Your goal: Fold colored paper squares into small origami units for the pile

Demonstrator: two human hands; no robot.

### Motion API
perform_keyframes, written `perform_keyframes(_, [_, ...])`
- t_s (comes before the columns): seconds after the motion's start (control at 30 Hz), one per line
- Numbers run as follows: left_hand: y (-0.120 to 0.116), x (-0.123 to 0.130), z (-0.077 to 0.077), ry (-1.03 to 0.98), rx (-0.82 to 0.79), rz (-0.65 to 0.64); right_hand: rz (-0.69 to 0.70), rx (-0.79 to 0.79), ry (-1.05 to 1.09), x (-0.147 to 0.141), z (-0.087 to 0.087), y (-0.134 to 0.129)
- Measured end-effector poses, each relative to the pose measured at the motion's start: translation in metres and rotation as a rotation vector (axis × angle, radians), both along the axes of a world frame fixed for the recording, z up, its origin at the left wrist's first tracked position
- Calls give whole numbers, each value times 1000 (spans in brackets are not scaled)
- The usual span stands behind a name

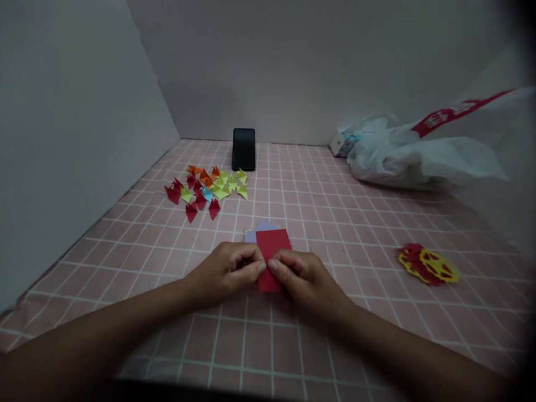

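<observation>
A flat red paper rectangle (272,243) is held upright near the middle of the view. My left hand (234,271) pinches its left edge between thumb and fingers. From the other side my right hand (307,279) grips the paper, its thumb close to my left thumb. Behind the red paper lies pale purple paper (250,235) on the pink checked cloth, mostly hidden by it. Farther off to the left are several small folded paper pieces (221,187) in red, orange, yellow-green and blue.
A dark phone-like device (243,149) stands at the back. At the back right, a white plastic bag (389,159) sits beside a small box (338,143). Red and yellow paper cutouts (427,264) lie at the right. Pale walls border the cloth (347,223).
</observation>
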State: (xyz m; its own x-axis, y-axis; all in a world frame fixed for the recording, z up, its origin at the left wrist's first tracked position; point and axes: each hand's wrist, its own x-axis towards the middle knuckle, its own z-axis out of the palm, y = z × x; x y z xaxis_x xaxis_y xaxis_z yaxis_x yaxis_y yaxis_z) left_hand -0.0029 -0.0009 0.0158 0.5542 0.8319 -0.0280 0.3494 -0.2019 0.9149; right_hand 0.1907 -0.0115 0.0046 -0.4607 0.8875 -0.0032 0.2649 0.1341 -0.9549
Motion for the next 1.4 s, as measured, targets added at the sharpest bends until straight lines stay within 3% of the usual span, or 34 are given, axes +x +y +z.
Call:
perform_keyframes(0.17, [-1, 2, -1, -126, -239, 41, -43, -191, 100, -1, -2, -1])
perform_keyframes(0.37, [-1, 4, -4, -287, -452, 46, -121, -237, 183, -1, -7, -1])
perform_keyframes(0.6, [1, 3, -2, -229, -427, 60, -108, -225, 160, -1, -6, -1])
perform_keyframes(0.77, [-1, 3, 1, -118, -299, 96, -84, -259, 182, -2, -8, -2])
perform_keyframes(1.07, [-1, 4, -3, -154, -360, 98, -66, -60, 63, -2, -4, -2])
perform_keyframes(1.27, [-2, 1, -1, -109, -326, 65, -31, -123, 119, -1, -6, -2])
perform_keyframes(1.4, [-2, 1, -1, -80, -258, 45, -35, -46, 99, 0, -4, 1])
